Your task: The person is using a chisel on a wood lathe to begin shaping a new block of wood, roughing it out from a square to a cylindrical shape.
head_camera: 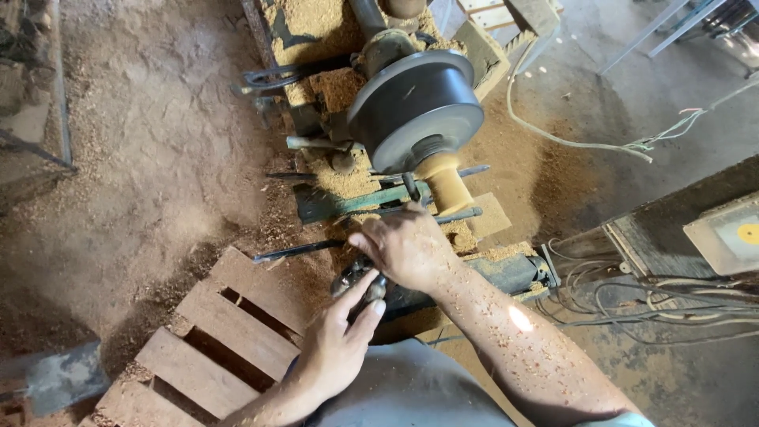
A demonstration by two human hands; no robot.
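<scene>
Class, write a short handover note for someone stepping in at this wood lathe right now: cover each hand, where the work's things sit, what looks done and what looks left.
Right hand: wrapped over a long turning tool, its tip at the tool rest beside the workpiece.
Left hand: gripping the tool's handle end from below, near the body.
Workpiece: pale wood, short and rounded, mounted against the dark faceplate.
Other long tools lie across the lathe bed; sawdust covers the bed and floor. A wooden pallet sits to the left.
Done: the piece is already rounded, judging by its shape and the shavings.
Left: final shaping appears unfinished; I cannot tell whether the lathe is spinning.
</scene>
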